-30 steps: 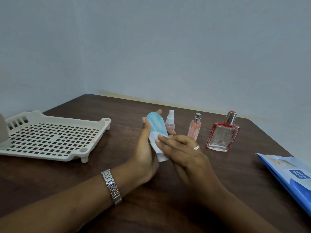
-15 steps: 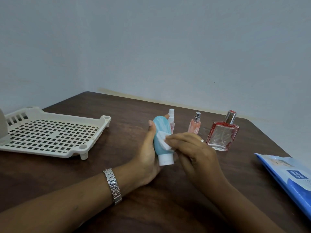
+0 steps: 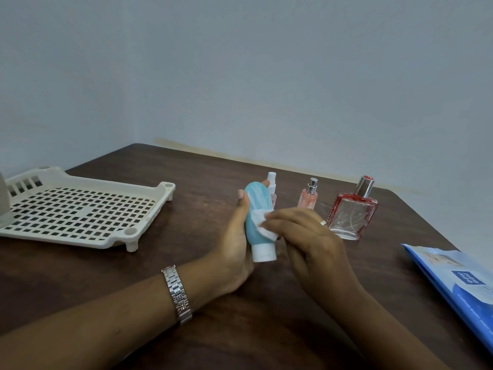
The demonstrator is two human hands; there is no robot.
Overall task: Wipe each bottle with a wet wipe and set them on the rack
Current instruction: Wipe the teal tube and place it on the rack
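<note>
Head view: blue bottle (image 3: 256, 209) held cap-down over mid-tabletop (image 3: 186, 263). Left hand (image 3: 234, 249) fingers wrap its back to steady it. Right hand (image 3: 306, 236) fingers pinch the wet wipe (image 3: 262, 222) against its front, likely mid-wipe. Can't tell if the cap touches the wood. Toward the far edge, a white spray bottle (image 3: 272, 180) half hidden behind the blue one, then a pink spray bottle (image 3: 308, 200) and a red glass bottle (image 3: 352, 214), probably waiting their turn. Rack (image 3: 166, 188) at left edge, handy for set-down; grey object (image 3: 4, 201) on it cut off. Wipes pack (image 3: 458, 284) at right edge, cropped.
</note>
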